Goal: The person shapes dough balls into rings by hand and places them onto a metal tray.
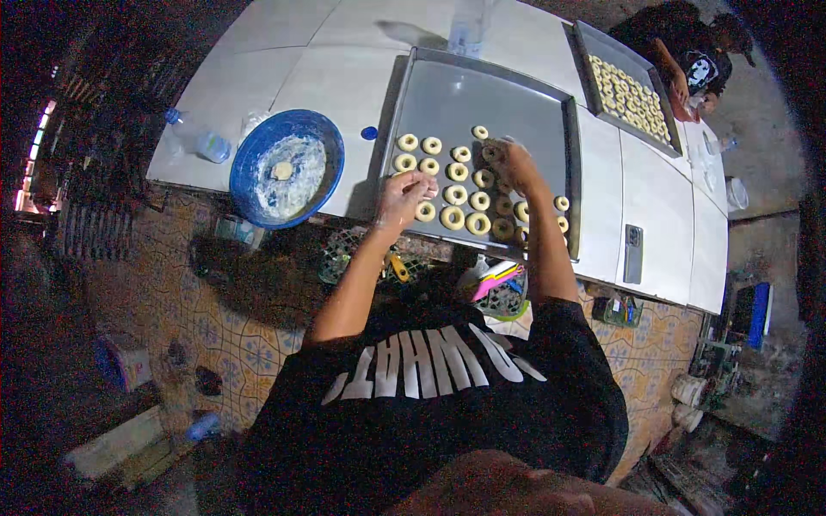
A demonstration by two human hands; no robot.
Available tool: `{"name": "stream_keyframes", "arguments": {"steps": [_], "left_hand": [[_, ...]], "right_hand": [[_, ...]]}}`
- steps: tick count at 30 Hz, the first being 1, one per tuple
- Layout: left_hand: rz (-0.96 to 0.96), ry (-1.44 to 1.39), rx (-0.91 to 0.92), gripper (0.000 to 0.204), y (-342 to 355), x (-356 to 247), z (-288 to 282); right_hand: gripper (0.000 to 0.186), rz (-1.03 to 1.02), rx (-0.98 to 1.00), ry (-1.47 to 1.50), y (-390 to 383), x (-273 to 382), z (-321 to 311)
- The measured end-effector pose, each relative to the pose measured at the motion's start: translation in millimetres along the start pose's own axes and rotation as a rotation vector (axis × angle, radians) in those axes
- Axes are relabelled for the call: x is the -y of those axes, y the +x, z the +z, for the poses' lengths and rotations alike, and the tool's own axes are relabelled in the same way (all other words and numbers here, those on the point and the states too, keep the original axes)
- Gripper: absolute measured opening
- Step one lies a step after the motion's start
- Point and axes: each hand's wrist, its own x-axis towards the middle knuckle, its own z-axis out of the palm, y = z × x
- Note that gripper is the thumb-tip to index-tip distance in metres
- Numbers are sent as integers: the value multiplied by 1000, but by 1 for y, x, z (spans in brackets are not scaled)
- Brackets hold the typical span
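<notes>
A large metal baking tray (482,90) lies on the white tiled table in front of me. Rows of pale dough rings (453,217) cover its near part, and the far part is bare metal. My left hand (404,202) hovers at the left rows, fingers curled with the tips pressed together; whatever is in them is too small to make out. Over the right rows, my right hand (521,170) reaches down with its fingers drawn together. Its fingertips are beside some shaded rings, and what they hold is hidden. White flour dusts both hands.
Left of the tray stands a blue basin (242,159) with flour and a dough lump (281,171). A clear bottle (212,147) lies beyond it. A phone (633,254) rests to the right. Another person (680,56) works by a second ring-filled tray (587,73).
</notes>
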Motion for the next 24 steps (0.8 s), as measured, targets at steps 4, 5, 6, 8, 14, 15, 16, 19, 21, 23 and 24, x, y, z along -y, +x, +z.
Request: {"name": "stream_keyframes", "arguments": {"steps": [4, 5, 6, 8, 14, 15, 16, 19, 21, 23, 24], "left_hand": [[74, 125, -68, 15, -5, -13, -5], [147, 191, -110, 15, -5, -15, -5], [179, 193, -145, 14, -4, -14, -6], [186, 183, -155, 13, -2, -12, -11], [258, 464, -234, 13, 6, -10, -14], [262, 460, -214, 13, 11, -16, -9], [304, 561, -162, 17, 17, -25, 1], [383, 801, -161, 30, 29, -13, -18], [512, 987, -206, 31, 34, -13, -23], [486, 1034, -174, 32, 41, -29, -12], [425, 1044, -151, 33, 40, -35, -15]], "right_hand": [[30, -14, 35, -109, -8, 24, -14], [31, -102, 117, -252, -11, 34, -23], [33, 47, 66, -218, -11, 38, -18], [34, -15, 104, -239, -12, 40, -23], [38, -28, 41, -420, -9, 26, -8], [38, -10, 32, -424, -10, 7, -3], [37, 39, 39, -505, -15, -30, 8], [34, 13, 85, -574, -8, 11, 4], [33, -56, 47, -425, -9, 28, -2], [37, -65, 181, -544, -8, 0, 1], [37, -28, 65, -569, -11, 0, 5]]}}
